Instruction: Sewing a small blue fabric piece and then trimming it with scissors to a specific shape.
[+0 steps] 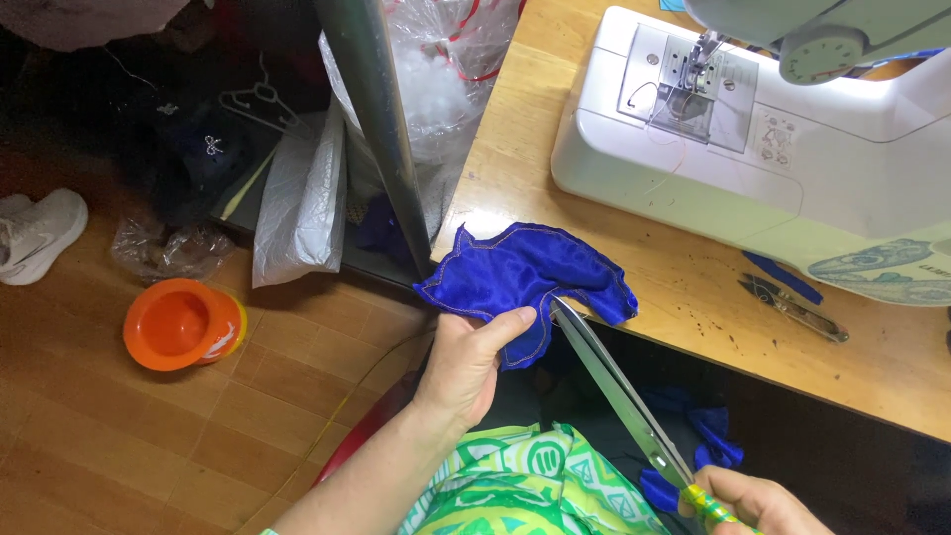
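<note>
- The left hand (468,365) pinches the blue cloth (530,277) at its near edge, thumb on top and pointing right, the other fingers tucked under the fabric out of sight.
- The cloth spreads up and to the right from that hand, lying partly on the edge of the wooden table (693,297) and partly hanging over it; a line of light stitching runs along its border.
- The right hand (758,502), low at the bottom right, is closed round the yellow-green handle of long scissors (619,391).
- The scissor blades run up and to the left from that hand, and their tips meet the cloth just right of the left thumb; whether the blades are parted cannot be told.
- Scraps of the same blue fabric (708,446) lie below the table edge, near the right hand.
- On the table, a small thread snip (792,309) lies to the right of the cloth, well apart from it.
- Behind stands a white sewing machine (753,149).
- On the wooden floor to the left sits an orange plastic cup (183,324), and farther left a white shoe (38,236).
</note>
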